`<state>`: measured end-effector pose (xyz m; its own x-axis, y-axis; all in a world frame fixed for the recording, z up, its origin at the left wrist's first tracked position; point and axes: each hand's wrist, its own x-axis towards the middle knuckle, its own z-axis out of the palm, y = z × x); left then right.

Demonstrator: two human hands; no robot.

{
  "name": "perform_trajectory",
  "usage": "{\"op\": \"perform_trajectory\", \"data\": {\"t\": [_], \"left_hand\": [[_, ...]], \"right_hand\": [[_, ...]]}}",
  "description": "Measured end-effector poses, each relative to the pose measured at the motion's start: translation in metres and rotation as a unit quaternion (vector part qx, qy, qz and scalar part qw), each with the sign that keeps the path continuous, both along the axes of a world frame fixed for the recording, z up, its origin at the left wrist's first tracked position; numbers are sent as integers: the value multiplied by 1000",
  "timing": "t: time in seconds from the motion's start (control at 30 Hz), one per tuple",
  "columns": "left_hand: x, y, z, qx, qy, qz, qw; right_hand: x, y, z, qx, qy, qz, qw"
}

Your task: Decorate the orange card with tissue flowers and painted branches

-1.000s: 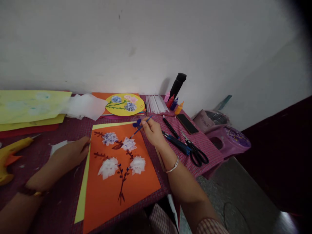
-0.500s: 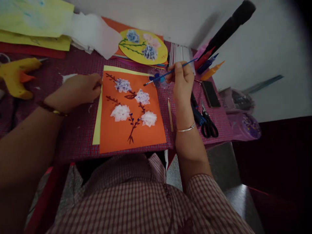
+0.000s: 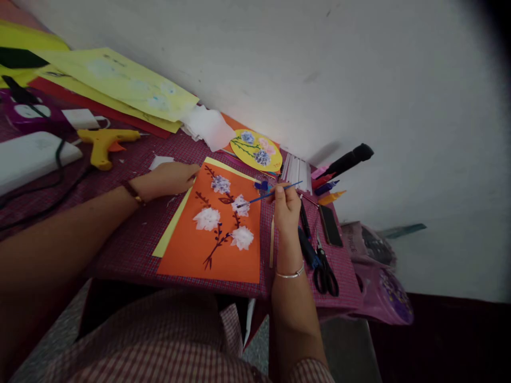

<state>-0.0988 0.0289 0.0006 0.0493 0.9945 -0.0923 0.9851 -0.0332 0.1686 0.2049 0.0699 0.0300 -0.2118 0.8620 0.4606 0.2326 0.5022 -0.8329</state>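
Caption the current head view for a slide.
Right hand holds a blue paintbrush over orange paper bearing four flowers.

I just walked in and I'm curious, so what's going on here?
Someone's right hand holds a blue paintbrush, its tip at the upper right flower on an orange sheet. The left hand is at the sheet's upper left edge. The upper two flowers show purple; the lower two look white.

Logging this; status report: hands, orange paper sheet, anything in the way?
Right hand holding blue paintbrush, tip at purple-tinged white flower. Left hand at left edge of orange paper sheet. No loose tools on sheet.
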Motion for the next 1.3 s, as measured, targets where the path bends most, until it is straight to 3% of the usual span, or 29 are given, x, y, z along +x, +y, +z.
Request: {"op": "perform_trajectory", "data": {"t": [0.27, 0.5, 0.7, 0.93, 1.17, 1.3], "left_hand": [[1, 0, 1, -2, 7, -9, 1000], [-1, 1, -1, -8, 2, -3, 1000], [0, 1, -1, -1, -5, -6, 1000], [-4, 3, -4, 6, -13, -16, 1000], [-1, 2, -1, -3, 1, -16, 1000], [0, 2, 2, -10, 14, -19, 1000]], "right_hand": [[-5, 2, -10, -20, -48, 42, 998], [0, 4, -7, 8, -4, -14, 1000], [-7, 3, -14, -21, -17, 17, 999], [0, 9, -11, 4, 33, -80, 996], [-7, 16, -26, -67, 31, -52, 996], [5, 24, -21, -79, 51, -133, 987]]}}
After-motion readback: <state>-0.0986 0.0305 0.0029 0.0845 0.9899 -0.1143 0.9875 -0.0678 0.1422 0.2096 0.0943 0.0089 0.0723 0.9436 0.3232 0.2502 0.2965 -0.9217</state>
